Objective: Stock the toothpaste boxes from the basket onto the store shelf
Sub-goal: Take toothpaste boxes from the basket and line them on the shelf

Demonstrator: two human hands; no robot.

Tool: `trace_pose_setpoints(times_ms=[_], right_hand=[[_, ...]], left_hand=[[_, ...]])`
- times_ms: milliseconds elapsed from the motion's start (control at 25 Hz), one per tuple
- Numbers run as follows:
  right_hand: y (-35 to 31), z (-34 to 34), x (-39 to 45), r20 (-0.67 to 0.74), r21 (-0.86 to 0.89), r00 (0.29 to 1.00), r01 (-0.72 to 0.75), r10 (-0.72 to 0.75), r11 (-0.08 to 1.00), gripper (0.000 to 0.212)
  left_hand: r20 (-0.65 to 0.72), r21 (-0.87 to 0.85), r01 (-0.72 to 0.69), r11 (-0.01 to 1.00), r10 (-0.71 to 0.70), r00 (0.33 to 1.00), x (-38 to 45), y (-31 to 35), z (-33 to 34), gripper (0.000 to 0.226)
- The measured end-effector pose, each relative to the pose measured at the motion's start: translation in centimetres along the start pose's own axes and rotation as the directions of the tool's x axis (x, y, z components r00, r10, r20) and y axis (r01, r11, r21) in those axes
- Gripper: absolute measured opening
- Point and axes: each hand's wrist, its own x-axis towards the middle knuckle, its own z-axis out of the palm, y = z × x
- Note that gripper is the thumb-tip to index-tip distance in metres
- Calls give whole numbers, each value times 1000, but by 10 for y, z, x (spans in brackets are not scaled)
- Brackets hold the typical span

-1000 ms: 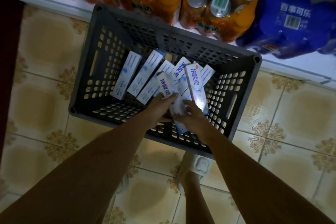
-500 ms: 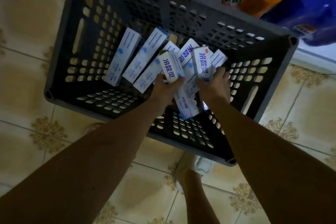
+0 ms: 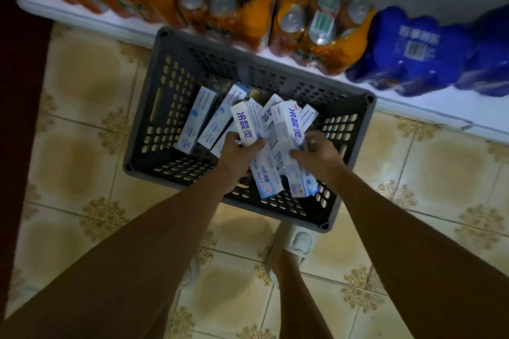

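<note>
A dark grey slotted basket (image 3: 165, 107) stands on the tiled floor and holds several white-and-blue toothpaste boxes. My left hand (image 3: 237, 150) grips one toothpaste box (image 3: 245, 125) near its middle, its end tilted up. My right hand (image 3: 316, 155) grips another toothpaste box (image 3: 293, 124), also tilted up, with more boxes bunched under it. Two loose boxes (image 3: 197, 118) lie slanted against the basket's left side. Both hands are over the basket's right half.
A low white shelf edge (image 3: 413, 113) runs behind the basket. On it stand shrink-wrapped packs of orange drink bottles (image 3: 316, 27) and blue packs (image 3: 413, 52). A foot in a light sandal (image 3: 294, 245) stands just in front of the basket. A dark panel lines the far left.
The view has pulled back and up from the basket, showing the shelf packs again. Both hands have lifted their boxes higher, away from the basket floor.
</note>
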Motion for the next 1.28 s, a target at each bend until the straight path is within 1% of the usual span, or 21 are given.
trace_pose_setpoints(times_ms=[120, 200, 240, 320, 360, 440, 560, 640, 680, 760, 800, 840, 960, 1080, 1200, 1280], right_hand=[[-36, -13, -68, 19, 48, 998, 59, -60, 997, 36], [-71, -18, -128, 62, 65, 993, 94, -98, 993, 38], [-92, -20, -162, 76, 95, 992, 97, -105, 991, 39], [-133, -25, -225, 99, 176, 991, 73, -91, 982, 37], [-152, -29, -254, 102, 212, 992, 58, -81, 976, 34], [-188, -40, -311, 88, 231, 991, 77, -99, 970, 29], [-235, -56, -383, 96, 272, 988, 95, -125, 958, 26], [-266, -64, -426, 62, 263, 992, 91, -111, 961, 32], [-276, -70, -436, 33, 244, 991, 116, -128, 963, 40], [-295, -83, -449, 11, 193, 978, 203, -209, 960, 59], [-311, -88, -474, -27, 151, 967, 253, -252, 956, 68], [-325, -92, -501, -55, 127, 957, 290, -285, 949, 70], [-352, -103, -545, -81, 130, 927, 373, -365, 919, 52], [-370, -114, -565, -66, 81, 910, 415, -410, 906, 47], [-377, -125, -582, -148, 4, 894, 427, -422, 904, 39], [-378, -132, -592, -198, -7, 880, 438, -431, 899, 29]], left_hand=[[70, 26, -12, 1000, 10, 998, -73, 34, -9, 24], [170, 51, -17, 999, 8, 985, -136, 64, -23, 12], [220, 79, -10, 997, -7, 975, -169, 79, -33, 16], [285, 132, -18, 991, -21, 958, -230, 115, -51, 35], [298, 150, -40, 988, -7, 955, -259, 134, -62, 37], [337, 177, -125, 976, 59, 940, -313, 173, -85, 35], [431, 176, -266, 948, 169, 886, -382, 220, -111, 33], [456, 173, -328, 929, 219, 862, -428, 247, -126, 32], [465, 170, -353, 920, 241, 852, -447, 260, -130, 34], [464, 151, -414, 898, 305, 832, -478, 286, -137, 38], [460, 128, -446, 886, 345, 818, -492, 298, -141, 39], [459, 99, -468, 878, 377, 805, -502, 308, -144, 39], [492, 43, -498, 866, 416, 765, -527, 330, -150, 40], [559, 25, -536, 844, 433, 707, -548, 343, -150, 34], [581, -5, -557, 830, 456, 674, -568, 349, -147, 32], [576, -5, -586, 810, 481, 661, -578, 353, -140, 33]])
